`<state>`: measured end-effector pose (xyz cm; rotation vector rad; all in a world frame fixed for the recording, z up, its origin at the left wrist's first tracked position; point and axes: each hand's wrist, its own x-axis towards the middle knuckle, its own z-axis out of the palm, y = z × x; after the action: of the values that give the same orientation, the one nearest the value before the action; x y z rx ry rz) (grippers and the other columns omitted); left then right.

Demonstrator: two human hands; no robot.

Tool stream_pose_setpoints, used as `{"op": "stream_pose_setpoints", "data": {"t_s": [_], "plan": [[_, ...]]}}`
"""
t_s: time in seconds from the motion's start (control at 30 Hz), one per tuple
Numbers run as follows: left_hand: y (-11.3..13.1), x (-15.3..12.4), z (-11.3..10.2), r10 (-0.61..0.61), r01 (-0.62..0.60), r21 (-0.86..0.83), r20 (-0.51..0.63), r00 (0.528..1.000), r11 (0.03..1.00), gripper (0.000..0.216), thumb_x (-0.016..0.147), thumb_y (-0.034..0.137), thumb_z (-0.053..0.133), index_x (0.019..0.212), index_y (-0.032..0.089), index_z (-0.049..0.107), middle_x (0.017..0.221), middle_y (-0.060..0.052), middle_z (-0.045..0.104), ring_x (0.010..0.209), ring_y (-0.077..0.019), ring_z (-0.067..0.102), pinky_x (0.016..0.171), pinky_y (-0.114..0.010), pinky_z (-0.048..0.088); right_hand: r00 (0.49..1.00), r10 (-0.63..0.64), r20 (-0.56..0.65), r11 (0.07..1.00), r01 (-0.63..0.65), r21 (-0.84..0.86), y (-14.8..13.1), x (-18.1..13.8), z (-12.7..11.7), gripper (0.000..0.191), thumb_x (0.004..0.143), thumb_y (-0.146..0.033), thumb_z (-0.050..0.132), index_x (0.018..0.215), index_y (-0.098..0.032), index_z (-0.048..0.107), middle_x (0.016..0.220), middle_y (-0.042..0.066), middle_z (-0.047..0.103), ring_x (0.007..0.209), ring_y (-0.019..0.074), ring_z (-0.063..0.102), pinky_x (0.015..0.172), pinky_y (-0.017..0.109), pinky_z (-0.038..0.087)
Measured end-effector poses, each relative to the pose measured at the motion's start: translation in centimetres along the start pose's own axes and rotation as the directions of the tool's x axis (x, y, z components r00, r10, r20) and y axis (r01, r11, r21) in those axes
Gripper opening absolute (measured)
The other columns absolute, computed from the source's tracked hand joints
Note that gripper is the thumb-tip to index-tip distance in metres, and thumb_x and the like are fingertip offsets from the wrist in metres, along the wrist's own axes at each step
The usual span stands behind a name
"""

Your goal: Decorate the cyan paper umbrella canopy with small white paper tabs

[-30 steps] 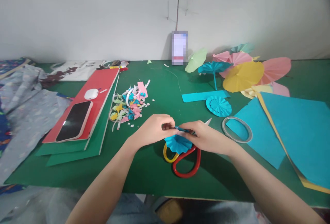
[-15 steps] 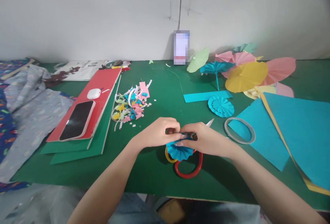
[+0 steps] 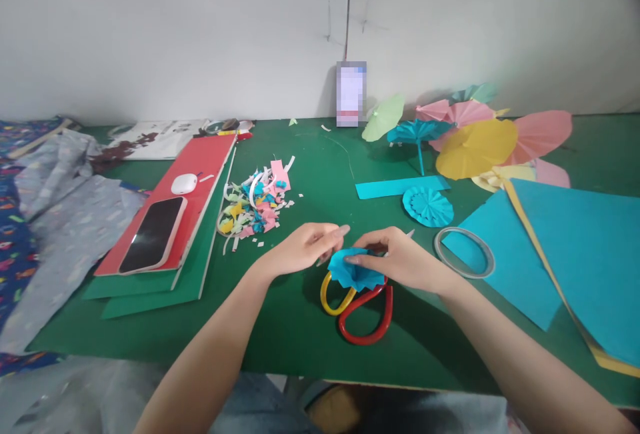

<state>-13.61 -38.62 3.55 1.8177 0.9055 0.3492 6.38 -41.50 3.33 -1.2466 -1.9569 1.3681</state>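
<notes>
My left hand (image 3: 305, 247) and my right hand (image 3: 395, 261) meet just above the green table (image 3: 300, 334), both pinching a small pleated blue paper piece (image 3: 356, 271). It fans out below my fingers. Directly under it lie scissors with one yellow and one red handle loop (image 3: 365, 314); their blade tip pokes out behind my right hand. Two left fingers stick out straight over the paper.
A roll of clear tape (image 3: 464, 252) and large blue sheets (image 3: 575, 254) lie to the right. Paper umbrellas (image 3: 475, 144) and a blue pleated disc (image 3: 428, 206) sit behind. Scraps (image 3: 255, 204), a phone (image 3: 153, 234) on red board at left.
The blue paper piece has opened wider and risen slightly between my hands. My left fingers have loosened and stretched out over it. The scissors have not moved.
</notes>
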Motion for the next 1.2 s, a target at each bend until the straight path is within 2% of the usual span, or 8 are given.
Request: {"op": "stream_pose_setpoints", "data": {"t_s": [0.07, 0.2, 0.4, 0.7, 0.87, 1.0, 1.2], "plan": [[0.2, -0.3, -0.8, -0.015, 0.015, 0.005, 0.028, 0.999, 1.0, 0.039, 0.092, 0.046, 0.033, 0.072, 0.017, 0.051, 0.059, 0.004, 0.045, 0.055, -0.0092, 0.045, 0.053, -0.02, 0.036, 1.0, 0.003, -0.007, 1.0, -0.003, 0.006, -0.1, 0.0, -0.3, 0.026, 0.081, -0.036, 0.059, 0.082, -0.013, 0.07, 0.07, 0.003, 0.067, 0.061, 0.014, 0.058, 0.054, 0.023, 0.045], [0.6, -0.7, -1.5, -0.022, 0.02, 0.027, 0.106, 0.994, 0.999, 0.027, 0.083, 0.042, 0.055, 0.075, 0.017, 0.056, 0.061, 0.004, 0.051, 0.055, -0.009, 0.045, 0.051, -0.019, 0.034, 1.0, -0.003, -0.011, 1.0, 0.003, 0.004, -0.3, 0.0, -0.8, 0.023, 0.081, -0.034, 0.059, 0.079, -0.014, 0.071, 0.07, 0.003, 0.068, 0.062, 0.0136, 0.058, 0.054, 0.022, 0.046], [0.4, -0.6, -1.0, 0.003, -0.01, 0.036, 0.17, 0.985, 0.999, 0.022, 0.081, 0.039, 0.059, 0.076, 0.017, 0.059, 0.065, 0.003, 0.054, 0.058, -0.0095, 0.046, 0.053, -0.02, 0.035, 1.0, -0.014, 0.002, 0.999, 0.014, -0.035, -0.4, -0.2, -0.8, 0.019, 0.081, -0.029, 0.059, 0.08, -0.015, 0.072, 0.071, 0.002, 0.069, 0.061, 0.0129, 0.057, 0.055, 0.022, 0.045], [0.4, -0.6, -0.8, 0.033, -0.047, 0.071, 0.188, 0.982, 0.996, 0.02, 0.079, 0.036, 0.06, 0.076, 0.016, 0.061, 0.068, 0.002, 0.057, 0.058, -0.009, 0.046, 0.055, -0.019, 0.037, 0.999, -0.036, 0.041, 0.996, 0.039, -0.08, -0.3, -0.2, -0.3, 0.018, 0.081, -0.025, 0.057, 0.083, -0.015, 0.072, 0.077, 0.003, 0.071, 0.066, 0.0145, 0.06, 0.059, 0.023, 0.046], [0.5, -0.6, -0.8, 0.035, -0.052, 0.116, 0.139, 0.99, 0.992, 0.014, 0.079, 0.029, 0.059, 0.074, 0.016, 0.062, 0.067, 0.002, 0.058, 0.059, -0.0085, 0.046, 0.055, -0.019, 0.036, 0.994, -0.04, 0.106, 0.995, 0.049, -0.082, -0.5, -0.5, -0.2, 0.02, 0.084, -0.026, 0.054, 0.085, -0.015, 0.071, 0.077, 0.003, 0.07, 0.066, 0.0148, 0.061, 0.059, 0.023, 0.046], [0.5, -0.6, -0.7, 0.031, -0.048, 0.142, 0.116, 0.993, 0.989, 0.017, 0.08, 0.031, 0.059, 0.071, 0.016, 0.061, 0.065, 0.002, 0.057, 0.056, -0.0083, 0.046, 0.053, -0.019, 0.035, 0.989, -0.026, 0.148, 0.996, 0.038, -0.081, -0.5, -0.6, -0.1, 0.021, 0.085, -0.026, 0.053, 0.087, -0.015, 0.071, 0.079, 0.004, 0.07, 0.068, 0.0158, 0.062, 0.06, 0.025, 0.046], [0.4, -0.4, -0.5, 0.031, -0.047, 0.171, 0.093, 0.995, 0.984, 0.018, 0.081, 0.033, 0.058, 0.074, 0.016, 0.059, 0.065, 0.002, 0.054, 0.057, -0.0089, 0.044, 0.053, -0.02, 0.035, 0.982, 0.012, 0.19, 0.997, 0.002, -0.076, -0.7, -0.5, -0.2, 0.022, 0.083, -0.028, 0.055, 0.091, -0.014, 0.069, 0.075, 0.004, 0.068, 0.061, 0.0142, 0.059, 0.052, 0.024, 0.042]]}}
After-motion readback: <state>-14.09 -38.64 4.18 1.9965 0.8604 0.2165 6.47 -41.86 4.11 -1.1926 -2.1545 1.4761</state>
